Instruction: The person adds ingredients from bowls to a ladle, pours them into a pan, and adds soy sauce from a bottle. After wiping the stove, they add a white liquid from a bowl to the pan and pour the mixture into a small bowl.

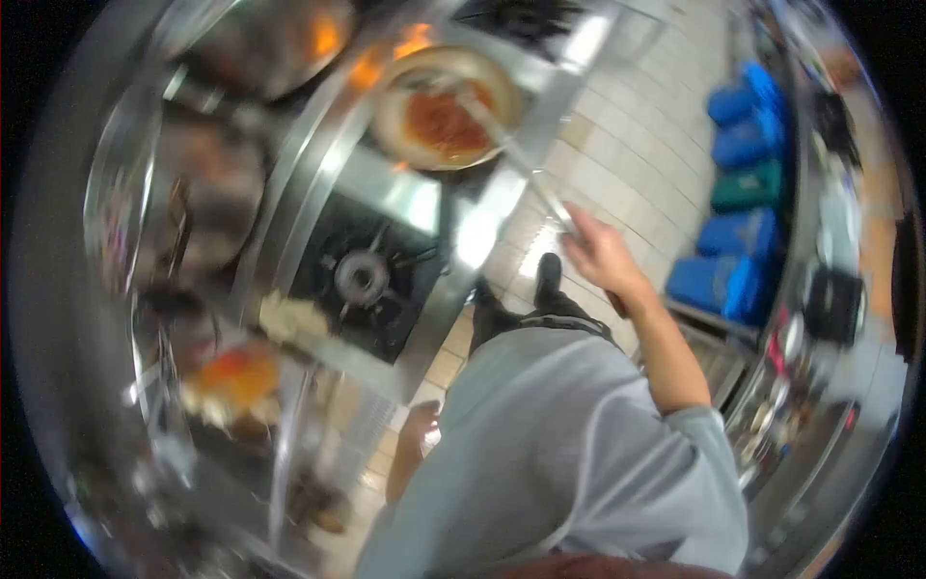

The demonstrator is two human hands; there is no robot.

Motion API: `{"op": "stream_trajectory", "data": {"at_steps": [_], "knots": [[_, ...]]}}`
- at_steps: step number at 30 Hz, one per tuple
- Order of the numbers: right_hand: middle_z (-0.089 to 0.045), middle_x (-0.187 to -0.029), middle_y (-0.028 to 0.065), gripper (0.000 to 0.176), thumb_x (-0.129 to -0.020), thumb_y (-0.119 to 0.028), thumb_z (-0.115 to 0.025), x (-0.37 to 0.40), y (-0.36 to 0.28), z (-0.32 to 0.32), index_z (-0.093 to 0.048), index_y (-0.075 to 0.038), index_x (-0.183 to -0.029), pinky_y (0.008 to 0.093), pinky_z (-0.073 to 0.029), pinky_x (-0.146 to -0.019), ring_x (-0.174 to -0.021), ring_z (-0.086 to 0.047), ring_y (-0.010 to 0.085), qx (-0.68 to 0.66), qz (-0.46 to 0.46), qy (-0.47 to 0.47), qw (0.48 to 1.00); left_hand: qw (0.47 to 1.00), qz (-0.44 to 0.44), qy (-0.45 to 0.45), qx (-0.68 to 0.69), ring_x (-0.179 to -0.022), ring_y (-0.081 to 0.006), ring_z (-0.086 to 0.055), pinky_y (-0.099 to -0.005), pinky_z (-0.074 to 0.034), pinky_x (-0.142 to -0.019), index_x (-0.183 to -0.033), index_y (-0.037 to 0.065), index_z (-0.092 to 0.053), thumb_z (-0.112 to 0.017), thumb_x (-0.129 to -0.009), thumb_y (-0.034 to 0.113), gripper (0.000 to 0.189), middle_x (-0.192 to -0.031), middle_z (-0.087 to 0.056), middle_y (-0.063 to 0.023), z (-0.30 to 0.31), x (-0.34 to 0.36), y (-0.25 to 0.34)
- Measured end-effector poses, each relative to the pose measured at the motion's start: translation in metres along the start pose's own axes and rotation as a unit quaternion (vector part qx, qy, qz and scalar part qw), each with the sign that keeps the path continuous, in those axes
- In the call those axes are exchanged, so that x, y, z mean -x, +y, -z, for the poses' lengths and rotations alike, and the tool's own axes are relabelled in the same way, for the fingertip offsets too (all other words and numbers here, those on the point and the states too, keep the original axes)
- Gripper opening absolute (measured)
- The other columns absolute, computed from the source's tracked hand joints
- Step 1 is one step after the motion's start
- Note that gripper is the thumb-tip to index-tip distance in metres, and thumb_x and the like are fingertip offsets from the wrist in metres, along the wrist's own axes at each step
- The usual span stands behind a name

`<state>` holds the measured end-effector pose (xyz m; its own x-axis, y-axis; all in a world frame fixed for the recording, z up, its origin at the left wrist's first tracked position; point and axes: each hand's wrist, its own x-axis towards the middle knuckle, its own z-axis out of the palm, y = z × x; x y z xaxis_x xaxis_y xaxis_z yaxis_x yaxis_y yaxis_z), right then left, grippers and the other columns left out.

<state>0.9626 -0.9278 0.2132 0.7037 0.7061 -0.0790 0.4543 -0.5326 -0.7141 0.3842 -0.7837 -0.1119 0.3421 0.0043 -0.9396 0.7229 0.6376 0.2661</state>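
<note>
My right hand (603, 253) is closed around the handle of a long metal ladle (521, 159), whose brown handle end sticks out below my fist. The ladle's head is blurred and reaches into a round pan (391, 116) on the stove. Red-orange sauce or food (446, 124) lies in that pan, and flames (413, 41) rise along its far left rim. At my left side, low by my waist, hangs my left hand (422, 422). It is small and blurred, partly hidden by my body, and its fingers do not show clearly.
A bare gas burner (363, 278) sits nearer me than the pan. A pale folded cloth (292, 318) lies at the stove's edge. Large woks (207, 207) stand on the left. Blue bins (738, 236) and a green bin (748, 186) line the right, beyond the tiled floor (627, 145).
</note>
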Motion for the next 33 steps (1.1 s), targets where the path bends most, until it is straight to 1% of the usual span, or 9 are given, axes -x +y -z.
{"op": "stream_trajectory", "data": {"at_steps": [2, 5, 14, 20, 23, 25, 27, 31, 33], "knots": [[-0.069, -0.105, 0.0240, 0.055, -0.087, -0.014, -0.063, 0.004, 0.023, 0.002, -0.050, -0.006, -0.140, 0.0503, -0.055, -0.077, -0.088, -0.068, 0.0429, 0.068, 0.054, -0.010, 0.996, 0.995, 0.006, 0.004, -0.095, -0.095, -0.0197, -0.065, -0.0376, -0.053, -0.074, -0.122, 0.008, -0.065, -0.062, -0.096, 0.027, 0.032, -0.109, -0.067, -0.0060, -0.001, -0.009, 0.029], [-0.070, -0.099, 0.0197, 0.049, -0.087, -0.012, -0.060, 0.019, 0.020, 0.036, -0.051, -0.007, -0.136, 0.0496, -0.056, -0.070, -0.083, -0.068, 0.0398, 0.054, 0.037, -0.045, 0.997, 0.977, 0.028, -0.003, -0.211, -0.094, -0.0195, -0.065, -0.0372, -0.053, -0.074, -0.122, 0.008, -0.065, -0.062, -0.096, 0.027, 0.032, -0.108, -0.067, -0.0060, -0.017, -0.032, 0.095], [-0.067, -0.094, 0.0189, 0.048, -0.088, -0.012, -0.058, 0.132, 0.147, 0.099, -0.048, -0.009, -0.135, 0.0505, -0.051, -0.066, -0.082, -0.066, 0.0404, -0.025, 0.081, 0.105, 0.991, 0.928, -0.002, 0.009, -0.373, -0.093, -0.0189, -0.065, -0.0362, -0.053, -0.074, -0.121, 0.007, -0.065, -0.061, -0.097, 0.027, 0.032, -0.107, -0.067, -0.0061, -0.153, -0.060, 0.229], [-0.067, -0.091, 0.0167, 0.045, -0.090, -0.014, -0.058, 0.235, 0.223, 0.115, -0.052, -0.010, -0.135, 0.0465, -0.052, -0.069, -0.082, -0.066, 0.0346, -0.125, -0.123, 0.201, 0.964, 0.903, -0.005, -0.016, -0.430, -0.092, -0.0185, -0.065, -0.0354, -0.053, -0.073, -0.120, 0.006, -0.065, -0.061, -0.097, 0.027, 0.031, -0.105, -0.067, -0.0061, -0.226, -0.071, 0.259], [-0.066, -0.086, 0.0111, 0.040, -0.093, -0.015, -0.059, 0.269, 0.252, 0.110, -0.058, -0.003, -0.131, 0.0385, -0.052, -0.064, -0.072, -0.066, 0.0234, -0.210, -0.164, 0.301, 0.916, 0.887, -0.002, -0.032, -0.462, -0.092, -0.0183, -0.064, -0.0351, -0.053, -0.073, -0.120, 0.006, -0.065, -0.061, -0.097, 0.027, 0.031, -0.105, -0.067, -0.0062, -0.237, -0.080, 0.274], [-0.060, -0.073, 0.0051, 0.040, -0.094, -0.016, -0.061, 0.300, 0.237, 0.124, -0.058, 0.000, -0.131, 0.0301, -0.047, -0.053, -0.056, -0.057, 0.0137, -0.435, -0.345, 0.244, 0.795, 0.878, 0.001, -0.040, -0.477, -0.092, -0.0182, -0.064, -0.0348, -0.053, -0.073, -0.119, 0.005, -0.065, -0.060, -0.097, 0.027, 0.031, -0.104, -0.067, -0.0062, -0.244, -0.087, 0.280], [-0.055, -0.068, 0.0025, 0.039, -0.093, -0.013, -0.062, 0.333, 0.229, 0.100, -0.058, 0.001, -0.129, 0.0251, -0.038, -0.044, -0.046, -0.048, 0.0093, -0.542, -0.298, 0.365, 0.696, 0.874, 0.005, -0.044, -0.484, -0.092, -0.0181, -0.064, -0.0346, -0.053, -0.073, -0.119, 0.005, -0.065, -0.060, -0.097, 0.027, 0.031, -0.104, -0.067, -0.0062, -0.251, -0.091, 0.286], [-0.050, -0.065, -0.0009, 0.040, -0.092, -0.009, -0.060, 0.399, 0.198, 0.092, -0.055, 0.000, -0.130, 0.0254, -0.034, -0.042, -0.045, -0.047, 0.0094, -0.668, -0.247, 0.476, 0.515, 0.861, 0.014, -0.046, -0.507, -0.091, -0.0178, -0.064, -0.0341, -0.053, -0.073, -0.119, 0.005, -0.065, -0.060, -0.098, 0.027, 0.031, -0.103, -0.067, -0.0063, -0.255, -0.095, 0.295], [-0.049, -0.065, -0.0013, 0.042, -0.092, -0.008, -0.059, 0.421, 0.188, 0.102, -0.053, 0.000, -0.133, 0.0246, -0.035, -0.042, -0.044, -0.047, 0.0092, -0.659, -0.225, 0.516, 0.498, 0.854, 0.017, -0.049, -0.518, -0.091, -0.0177, -0.064, -0.0339, -0.053, -0.073, -0.118, 0.005, -0.065, -0.060, -0.098, 0.027, 0.031, -0.103, -0.067, -0.0063, -0.259, -0.098, 0.299]]}}
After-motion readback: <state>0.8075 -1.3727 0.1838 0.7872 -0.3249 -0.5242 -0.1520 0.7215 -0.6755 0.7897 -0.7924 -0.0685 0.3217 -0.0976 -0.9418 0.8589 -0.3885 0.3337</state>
